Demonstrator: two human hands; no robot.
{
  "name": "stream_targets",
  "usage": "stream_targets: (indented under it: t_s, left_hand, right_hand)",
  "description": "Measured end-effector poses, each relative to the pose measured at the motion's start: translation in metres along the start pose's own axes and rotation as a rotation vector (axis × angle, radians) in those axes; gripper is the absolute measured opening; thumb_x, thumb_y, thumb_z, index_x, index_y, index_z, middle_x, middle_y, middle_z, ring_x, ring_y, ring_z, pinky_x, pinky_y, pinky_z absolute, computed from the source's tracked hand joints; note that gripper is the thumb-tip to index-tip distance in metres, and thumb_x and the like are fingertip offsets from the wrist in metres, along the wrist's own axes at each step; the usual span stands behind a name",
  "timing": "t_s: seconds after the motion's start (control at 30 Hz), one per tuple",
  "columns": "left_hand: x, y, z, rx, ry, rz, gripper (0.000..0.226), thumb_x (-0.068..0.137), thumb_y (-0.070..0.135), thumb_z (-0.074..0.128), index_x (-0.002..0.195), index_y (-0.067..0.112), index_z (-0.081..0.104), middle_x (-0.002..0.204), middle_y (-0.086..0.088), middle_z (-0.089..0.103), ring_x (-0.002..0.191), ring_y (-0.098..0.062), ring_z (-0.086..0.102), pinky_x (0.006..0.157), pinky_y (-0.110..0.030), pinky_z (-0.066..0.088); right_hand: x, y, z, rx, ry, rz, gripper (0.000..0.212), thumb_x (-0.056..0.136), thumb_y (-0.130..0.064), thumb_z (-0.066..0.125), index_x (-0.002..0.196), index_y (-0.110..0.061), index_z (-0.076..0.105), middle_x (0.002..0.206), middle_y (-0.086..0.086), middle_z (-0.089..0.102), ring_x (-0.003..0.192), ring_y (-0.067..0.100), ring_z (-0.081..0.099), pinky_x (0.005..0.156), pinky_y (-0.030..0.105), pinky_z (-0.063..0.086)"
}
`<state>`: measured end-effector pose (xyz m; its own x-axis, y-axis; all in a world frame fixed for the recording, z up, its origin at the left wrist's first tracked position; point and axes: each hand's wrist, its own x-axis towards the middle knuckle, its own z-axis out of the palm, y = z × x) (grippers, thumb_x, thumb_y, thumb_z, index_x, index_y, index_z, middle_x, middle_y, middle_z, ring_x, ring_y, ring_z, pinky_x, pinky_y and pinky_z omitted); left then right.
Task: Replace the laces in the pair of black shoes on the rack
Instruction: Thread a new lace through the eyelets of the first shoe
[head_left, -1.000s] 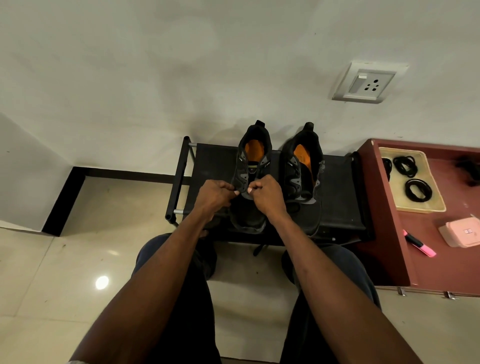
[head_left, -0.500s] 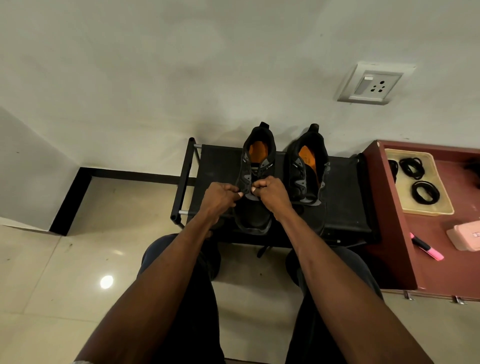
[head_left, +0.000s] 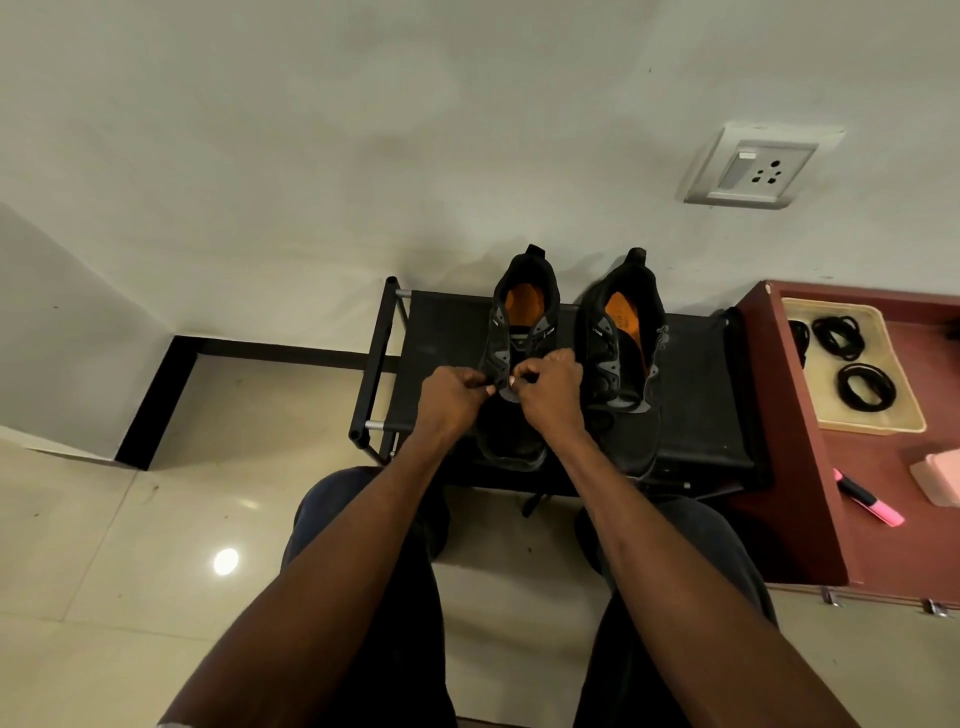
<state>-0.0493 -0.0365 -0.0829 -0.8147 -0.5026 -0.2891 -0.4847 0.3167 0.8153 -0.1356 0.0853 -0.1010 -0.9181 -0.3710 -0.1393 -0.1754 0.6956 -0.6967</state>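
Two black shoes with orange insoles stand side by side on a low black rack (head_left: 447, 332), heels toward the wall. My left hand (head_left: 451, 397) and my right hand (head_left: 548, 387) meet over the lower eyelets of the left shoe (head_left: 522, 332), fingers curled and pinching at its black lace or eyelet tab; the lace itself is too dark to make out. The right shoe (head_left: 626, 353) stands untouched beside my right hand. Coiled black laces (head_left: 866, 387) lie in a beige tray (head_left: 826, 410) at the right.
The tray sits on a reddish-brown cabinet top (head_left: 872, 467) right of the rack, with a pink marker (head_left: 868, 501) and a pink box (head_left: 937, 475). A wall socket (head_left: 761, 166) is above. My knees are just before the rack on a glossy tiled floor (head_left: 156, 519).
Both hands stay at the left shoe's lower eyelets; the fingers shifted slightly. The view has drifted a little, so the rack sits lower and further right in the frame.
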Motion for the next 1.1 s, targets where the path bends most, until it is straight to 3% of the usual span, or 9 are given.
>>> stream_targets:
  t_s: [0.07, 0.17, 0.43, 0.5, 0.63, 0.73, 0.8, 1.0, 1.1]
  left_hand:
    - [-0.003, 0.003, 0.004, 0.027, 0.03, 0.06, 0.025, 0.092, 0.009, 0.068, 0.117, 0.011, 0.072, 0.11, 0.0, 0.072, 0.094, -0.002, 0.063, 0.074, -0.005, 0.045]
    - [-0.004, 0.006, 0.003, 0.008, 0.015, 0.082, 0.03, 0.093, 0.006, 0.064, 0.121, 0.013, 0.07, 0.118, 0.0, 0.071, 0.103, -0.004, 0.061, 0.076, -0.005, 0.043]
    - [-0.005, 0.004, 0.011, -0.039, 0.077, 0.154, 0.014, 0.093, 0.018, 0.07, 0.103, 0.011, 0.077, 0.098, -0.001, 0.076, 0.088, -0.007, 0.069, 0.076, -0.015, 0.053]
    - [-0.005, 0.007, 0.013, -0.071, 0.088, 0.16, 0.011, 0.094, 0.015, 0.067, 0.1, 0.01, 0.075, 0.098, -0.002, 0.074, 0.087, -0.008, 0.067, 0.08, -0.023, 0.055]
    - [-0.014, 0.029, 0.004, -0.513, 0.028, -0.042, 0.006, 0.1, 0.009, 0.055, 0.1, 0.01, 0.061, 0.105, -0.01, 0.072, 0.101, -0.02, 0.069, 0.09, -0.035, 0.056]
    - [-0.025, 0.047, -0.016, -0.881, -0.206, -0.119, 0.008, 0.103, 0.004, 0.044, 0.103, 0.006, 0.052, 0.107, -0.023, 0.072, 0.106, -0.032, 0.07, 0.096, -0.042, 0.055]
    - [-0.032, 0.049, -0.033, -0.886, -0.457, -0.155, 0.012, 0.102, 0.003, 0.042, 0.099, 0.005, 0.054, 0.102, -0.024, 0.072, 0.104, -0.038, 0.07, 0.092, -0.044, 0.057]
    - [-0.047, 0.045, -0.046, -0.143, -1.485, -0.314, 0.01, 0.098, 0.0, 0.048, 0.094, 0.003, 0.057, 0.082, -0.019, 0.073, 0.079, -0.029, 0.075, 0.073, -0.038, 0.062]
    - [-0.054, 0.042, -0.023, 0.185, -1.651, -0.389, 0.014, 0.099, -0.001, 0.048, 0.097, 0.007, 0.061, 0.086, -0.016, 0.075, 0.082, -0.026, 0.074, 0.075, -0.037, 0.062]
  right_hand:
    - [0.002, 0.0, 0.002, 0.02, -0.083, 0.083, 0.008, 0.095, -0.02, 0.065, 0.096, -0.019, 0.073, 0.115, 0.001, 0.033, 0.107, 0.021, 0.033, 0.093, 0.028, 0.033]
    - [0.006, 0.003, 0.0, 0.201, -0.152, 0.171, 0.014, 0.095, -0.018, 0.063, 0.102, -0.009, 0.071, 0.125, 0.005, 0.034, 0.117, 0.024, 0.036, 0.087, 0.013, 0.026]
    - [0.016, 0.0, -0.02, -0.026, -0.269, 0.035, 0.027, 0.101, -0.016, 0.05, 0.116, -0.018, 0.073, 0.132, 0.013, 0.039, 0.123, 0.029, 0.043, 0.111, 0.038, 0.036]
    - [0.015, 0.003, -0.023, -0.036, -0.221, 0.012, 0.031, 0.102, -0.015, 0.049, 0.127, -0.018, 0.068, 0.132, 0.012, 0.037, 0.122, 0.028, 0.045, 0.105, 0.032, 0.039]
    - [0.014, 0.005, -0.031, -0.074, -0.183, -0.033, 0.038, 0.102, -0.013, 0.048, 0.138, -0.021, 0.06, 0.142, 0.014, 0.034, 0.126, 0.034, 0.045, 0.107, 0.037, 0.041]
    - [0.018, 0.009, -0.04, -0.022, -0.212, -0.016, 0.041, 0.099, -0.008, 0.054, 0.139, -0.017, 0.059, 0.141, 0.015, 0.042, 0.126, 0.036, 0.05, 0.11, 0.039, 0.04]
    - [0.02, 0.01, -0.048, 0.027, -0.21, -0.024, 0.043, 0.096, -0.003, 0.058, 0.138, -0.011, 0.059, 0.141, 0.015, 0.053, 0.128, 0.032, 0.053, 0.109, 0.032, 0.04]
    - [0.01, 0.003, -0.056, 0.067, -0.211, -0.029, 0.048, 0.097, -0.008, 0.061, 0.143, -0.019, 0.054, 0.143, 0.005, 0.057, 0.132, 0.022, 0.052, 0.099, 0.022, 0.038]
    - [0.01, 0.001, -0.058, 0.059, -0.22, -0.037, 0.048, 0.099, -0.012, 0.061, 0.144, -0.024, 0.054, 0.142, 0.005, 0.058, 0.129, 0.024, 0.054, 0.093, 0.023, 0.041]
